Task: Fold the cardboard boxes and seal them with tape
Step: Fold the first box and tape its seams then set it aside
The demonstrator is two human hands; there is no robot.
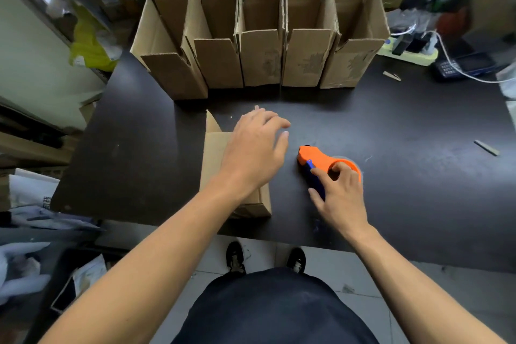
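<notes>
- Nearest to me, both forearms reach out over the near edge of the black table (391, 126); below them I see my dark clothing and shoes on the floor.
- My right hand (342, 193) lies on the tape dispenser (321, 162), fingers curled round it: one hooks into the ring where the roll sits, the others lie along the blue handle. I judge this a grip just forming, not a firm one.
- That dispenser lies on its side on the table, right of the box, its orange nose pointing away from me. It looks like hard, light plastic, rigid, and likely smooth enough to slip. The blue handle is the place to hold; the nose probably carries the cutting teeth, so I keep my fingers off it.
- My left hand (257, 148) hovers spread and relaxed over the box (215, 153), holding nothing; I cannot tell if the palm touches the cardboard.
- That box lies flat by the near edge, one flap sticking up at its far corner. Thin corrugated board: light, stiff across the panels, weak at the creases, easy to dent. I judge it best pressed flat-handed on a panel while taping.
- Further back, five open boxes (259, 36) stand in a row, flaps up, not yet closed on top.
</notes>
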